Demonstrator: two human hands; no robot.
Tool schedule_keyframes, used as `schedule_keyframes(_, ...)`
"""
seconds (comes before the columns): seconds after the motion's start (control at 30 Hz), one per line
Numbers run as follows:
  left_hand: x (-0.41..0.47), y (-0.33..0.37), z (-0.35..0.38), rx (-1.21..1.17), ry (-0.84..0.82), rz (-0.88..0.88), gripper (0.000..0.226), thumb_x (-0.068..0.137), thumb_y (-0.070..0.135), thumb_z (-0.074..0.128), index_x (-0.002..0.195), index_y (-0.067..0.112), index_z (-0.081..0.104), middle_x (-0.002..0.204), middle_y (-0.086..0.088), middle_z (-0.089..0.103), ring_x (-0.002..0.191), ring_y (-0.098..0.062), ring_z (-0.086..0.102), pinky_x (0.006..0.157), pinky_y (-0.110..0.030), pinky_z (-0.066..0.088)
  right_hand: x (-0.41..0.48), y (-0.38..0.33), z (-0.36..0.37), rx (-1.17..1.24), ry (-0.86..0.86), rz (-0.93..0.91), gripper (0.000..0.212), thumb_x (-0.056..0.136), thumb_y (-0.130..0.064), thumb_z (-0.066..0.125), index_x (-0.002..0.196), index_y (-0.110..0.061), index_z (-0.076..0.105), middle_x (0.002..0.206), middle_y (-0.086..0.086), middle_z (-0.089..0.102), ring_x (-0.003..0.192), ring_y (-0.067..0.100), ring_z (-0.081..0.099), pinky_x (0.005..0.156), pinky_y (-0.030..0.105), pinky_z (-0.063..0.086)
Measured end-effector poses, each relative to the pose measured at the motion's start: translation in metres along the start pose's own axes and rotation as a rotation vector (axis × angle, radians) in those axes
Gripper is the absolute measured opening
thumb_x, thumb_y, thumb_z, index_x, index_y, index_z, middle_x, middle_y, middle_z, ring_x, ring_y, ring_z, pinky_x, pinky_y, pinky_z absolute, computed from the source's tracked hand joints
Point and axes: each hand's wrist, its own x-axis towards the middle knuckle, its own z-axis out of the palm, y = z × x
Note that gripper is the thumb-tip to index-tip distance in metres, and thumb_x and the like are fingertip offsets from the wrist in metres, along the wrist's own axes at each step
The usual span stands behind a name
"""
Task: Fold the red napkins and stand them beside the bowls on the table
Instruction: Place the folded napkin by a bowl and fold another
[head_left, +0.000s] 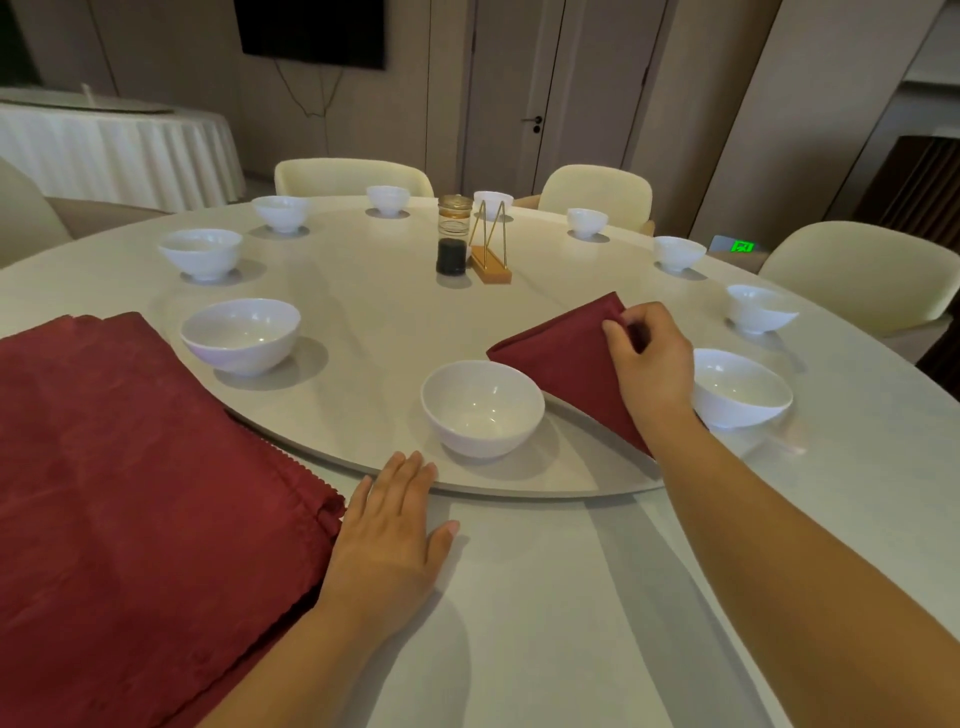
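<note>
Head view: the right hand (649, 364) pinched the far corner of a folded red napkin (566, 358), which sat on the turntable (363, 312) between the near bowl (483, 408) and the right bowl (740, 387). The left hand (387, 540) lay flat on the worktop (571, 597), fingers straight and holding nothing, just beside the pile of red napkins (130, 493) at near left.

2 bare hands out: 1 flat, 1 pinching.
The left hand (387, 525) lies palm down on the counter (571, 597), just on the near side of the near bowl (483, 408), its fingers (410, 475) straight and close together, thumb spread to the right, forearm running back to the lower edge. The right hand (649, 358), just right of that bowl, arm stretched forward, pinches the folded napkin (566, 358) with curled fingers.
</note>
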Motion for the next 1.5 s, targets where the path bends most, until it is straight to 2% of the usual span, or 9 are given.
schedule_keyframes(0.27,0.001,-0.002,0.006,-0.029,0.079,0.065,0.055,0.097,0.049,0.009,0.118,0.011,0.043,0.116,-0.014,0.063,0.117,-0.019,0.039,0.104,-0.026,0.011,-0.003,0.015,0.023,0.021,-0.061,0.051,0.016,0.089,-0.017,0.058,0.097,-0.004,0.057,0.087,-0.001,0.054,0.081,0.014,0.048,0.063,0.015,0.03)
schedule_keyframes(0.4,0.002,-0.002,0.005,-0.033,0.074,0.06,0.055,0.097,0.049,0.008,0.118,0.012,0.043,0.116,-0.013,0.063,0.116,-0.018,0.039,0.104,-0.024,0.01,-0.008,0.025,0.014,-0.032,-0.127,0.015,0.026,0.084,-0.023,0.064,0.103,-0.005,0.06,0.103,0.003,0.061,0.092,0.015,0.052,0.083,0.025,0.04)
schedule_keyframes(0.53,0.002,-0.002,0.005,-0.041,0.075,0.057,0.057,0.096,0.05,0.007,0.118,0.012,0.043,0.117,-0.013,0.063,0.117,-0.018,0.038,0.105,-0.024,0.009,-0.014,0.035,0.004,-0.224,-0.187,0.027,0.036,0.081,-0.032,0.066,0.11,-0.011,0.061,0.126,0.001,0.053,0.12,0.02,0.042,0.104,0.032,0.025)
schedule_keyframes(0.73,0.002,0.0,0.005,-0.042,0.113,0.053,0.051,0.097,0.048,0.014,0.117,0.011,0.043,0.116,-0.015,0.063,0.116,-0.02,0.038,0.096,-0.034,0.024,-0.024,0.048,0.0,-0.31,-0.252,0.142,0.036,0.084,-0.034,0.062,0.112,-0.012,0.062,0.136,0.0,0.045,0.129,0.022,0.03,0.103,0.028,0.017)
schedule_keyframes(1.0,0.0,0.001,0.002,-0.059,0.111,0.05,0.047,0.078,0.034,0.04,0.117,0.008,0.044,0.116,-0.019,0.062,0.115,-0.022,0.037,0.095,-0.033,0.025,-0.028,0.043,0.014,-0.289,-0.251,0.142,0.038,0.085,-0.036,0.061,0.113,-0.011,0.061,0.14,0.001,0.039,0.132,0.021,0.023,0.106,0.03,0.011)
schedule_keyframes(1.17,0.003,0.003,-0.001,-0.033,0.046,0.031,0.049,0.077,0.035,0.04,0.117,0.006,0.045,0.115,-0.019,0.062,0.115,-0.023,0.038,0.096,-0.031,0.025,-0.039,0.046,-0.001,-0.15,-0.167,0.167,0.043,0.079,-0.03,0.069,0.118,-0.012,0.058,0.141,0.005,0.039,0.132,0.021,0.029,0.112,0.037,0.018)
schedule_keyframes(1.27,0.004,0.005,-0.006,-0.004,-0.033,0.028,0.053,0.075,0.036,0.04,0.112,0.003,0.058,0.112,-0.017,0.065,0.112,-0.03,0.056,0.095,-0.031,0.027,-0.048,0.047,-0.01,-0.167,-0.149,0.15,0.044,0.076,-0.024,0.072,0.116,-0.01,0.059,0.133,0.009,0.047,0.127,0.024,0.037,0.108,0.04,0.025)
schedule_keyframes(1.4,0.004,0.007,-0.016,-0.018,-0.137,-0.015,0.054,0.075,0.037,0.038,0.107,0.002,0.066,0.111,-0.015,0.066,0.102,-0.029,0.064,0.083,-0.032,0.049,-0.058,0.056,-0.015,-0.255,-0.185,0.156,0.046,0.074,-0.017,0.073,0.116,-0.007,0.058,0.125,0.012,0.053,0.117,0.032,0.046,0.103,0.044,0.032)
schedule_keyframes(1.5,0.004,0.015,-0.023,-0.039,-0.155,-0.056,0.058,0.09,0.038,0.035,0.138,0.006,0.037,0.147,-0.012,0.031,0.138,-0.023,0.028,0.109,-0.02,0.012,-0.065,0.056,-0.02,-0.228,-0.158,0.19,0.045,0.077,-0.014,0.071,0.118,-0.005,0.056,0.122,0.013,0.055,0.117,0.031,0.045,0.103,0.039,0.033)
